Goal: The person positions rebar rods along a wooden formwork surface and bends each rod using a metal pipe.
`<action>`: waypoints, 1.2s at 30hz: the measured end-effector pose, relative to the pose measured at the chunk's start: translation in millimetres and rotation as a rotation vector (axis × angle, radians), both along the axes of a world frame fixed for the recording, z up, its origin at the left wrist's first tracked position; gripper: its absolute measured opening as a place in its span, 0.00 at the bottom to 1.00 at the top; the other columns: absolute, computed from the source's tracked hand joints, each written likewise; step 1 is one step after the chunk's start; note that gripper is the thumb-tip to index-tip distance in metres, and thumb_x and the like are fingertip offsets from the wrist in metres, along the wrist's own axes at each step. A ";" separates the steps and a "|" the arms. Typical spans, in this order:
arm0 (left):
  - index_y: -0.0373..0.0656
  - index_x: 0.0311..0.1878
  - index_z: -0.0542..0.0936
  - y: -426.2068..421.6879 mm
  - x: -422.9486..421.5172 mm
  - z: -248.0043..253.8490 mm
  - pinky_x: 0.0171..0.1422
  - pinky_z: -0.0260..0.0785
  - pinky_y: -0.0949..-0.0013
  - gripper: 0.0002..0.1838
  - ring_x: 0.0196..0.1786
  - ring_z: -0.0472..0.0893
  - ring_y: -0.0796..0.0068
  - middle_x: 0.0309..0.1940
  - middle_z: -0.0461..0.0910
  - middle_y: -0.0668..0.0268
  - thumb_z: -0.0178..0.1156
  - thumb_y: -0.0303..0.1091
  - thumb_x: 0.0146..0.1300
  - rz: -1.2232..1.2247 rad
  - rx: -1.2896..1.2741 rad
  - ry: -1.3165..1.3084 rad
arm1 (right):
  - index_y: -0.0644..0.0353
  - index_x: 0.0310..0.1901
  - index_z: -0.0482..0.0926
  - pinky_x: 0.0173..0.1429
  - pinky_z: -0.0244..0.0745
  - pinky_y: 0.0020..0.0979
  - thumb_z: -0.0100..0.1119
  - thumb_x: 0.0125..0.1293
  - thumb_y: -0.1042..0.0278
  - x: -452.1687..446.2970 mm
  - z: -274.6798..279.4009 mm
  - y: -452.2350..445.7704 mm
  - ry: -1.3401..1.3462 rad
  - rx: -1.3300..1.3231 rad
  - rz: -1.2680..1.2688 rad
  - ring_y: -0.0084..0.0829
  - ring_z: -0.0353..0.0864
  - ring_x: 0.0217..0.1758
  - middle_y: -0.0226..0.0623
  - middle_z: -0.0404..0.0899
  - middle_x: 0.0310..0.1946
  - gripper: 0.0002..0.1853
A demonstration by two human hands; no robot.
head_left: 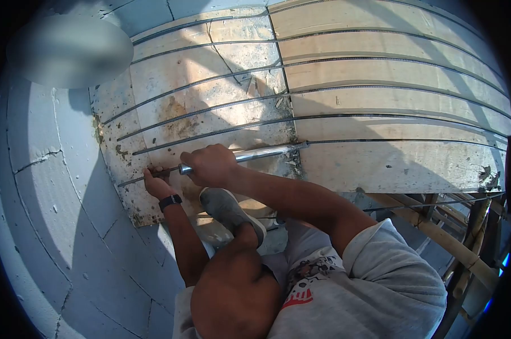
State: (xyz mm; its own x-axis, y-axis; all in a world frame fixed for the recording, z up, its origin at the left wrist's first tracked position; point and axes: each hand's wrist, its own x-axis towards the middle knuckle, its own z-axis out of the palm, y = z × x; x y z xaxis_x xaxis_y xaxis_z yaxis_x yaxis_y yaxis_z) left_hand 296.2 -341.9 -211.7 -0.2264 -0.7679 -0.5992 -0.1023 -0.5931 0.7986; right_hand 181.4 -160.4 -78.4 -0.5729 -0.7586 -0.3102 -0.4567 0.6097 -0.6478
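Observation:
A shiny metal pipe (266, 151) lies along the nearest steel bar (132, 181), sleeved over it, with the bar coming out of its left end. My right hand (213, 164) is wrapped round the pipe close to that end. Just left of it, my left hand (156, 183), with a dark watch (170, 200) at the wrist, is closed round the bar. Its fingertips are partly hidden, so anything else in them cannot be made out. My shoe (230, 212) rests below the pipe.
Several parallel steel bars (210, 133) run across stained plywood panels (176, 121). A grey block wall (46, 186) rises on the left. Bamboo poles (453, 243) stand beyond the panel's edge at lower right. A thin wire (213, 42) lies near the top.

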 end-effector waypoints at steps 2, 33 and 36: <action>0.43 0.44 0.75 -4.0 6.3 8.0 0.36 0.79 0.64 0.16 0.33 0.82 0.68 0.29 0.77 0.66 0.50 0.47 0.78 -0.066 -0.006 -0.029 | 0.54 0.44 0.78 0.39 0.81 0.49 0.64 0.60 0.59 -4.7 5.1 -1.0 -0.016 0.029 0.012 0.48 0.87 0.35 0.39 0.85 0.31 0.14; 0.44 0.35 0.82 -48.2 -5.8 27.2 0.37 0.77 0.51 0.22 0.32 0.85 0.49 0.30 0.85 0.55 0.59 0.55 0.71 -1.290 -1.163 -0.677 | 0.60 0.27 0.72 0.23 0.58 0.29 0.67 0.67 0.73 -60.2 111.8 120.2 0.074 -0.630 -0.371 0.23 0.68 0.18 0.32 0.71 0.17 0.14; 0.43 0.32 0.81 -49.4 -10.2 27.0 0.38 0.75 0.52 0.23 0.33 0.84 0.48 0.28 0.83 0.54 0.57 0.55 0.71 -1.241 -1.165 -0.598 | 0.60 0.27 0.72 0.22 0.62 0.28 0.64 0.70 0.71 -64.9 121.2 154.4 0.017 -0.709 -0.534 0.22 0.69 0.18 0.32 0.73 0.18 0.14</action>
State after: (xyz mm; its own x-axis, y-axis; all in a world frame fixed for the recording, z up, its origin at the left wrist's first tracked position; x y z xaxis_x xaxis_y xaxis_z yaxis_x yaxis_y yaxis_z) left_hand 286.0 -391.3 -184.7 -0.9147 -0.3790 -0.1400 -0.4025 0.8244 0.3979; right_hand 116.5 -6.0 42.9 -0.9058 -0.3986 0.1434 -0.2393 0.2019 -0.9497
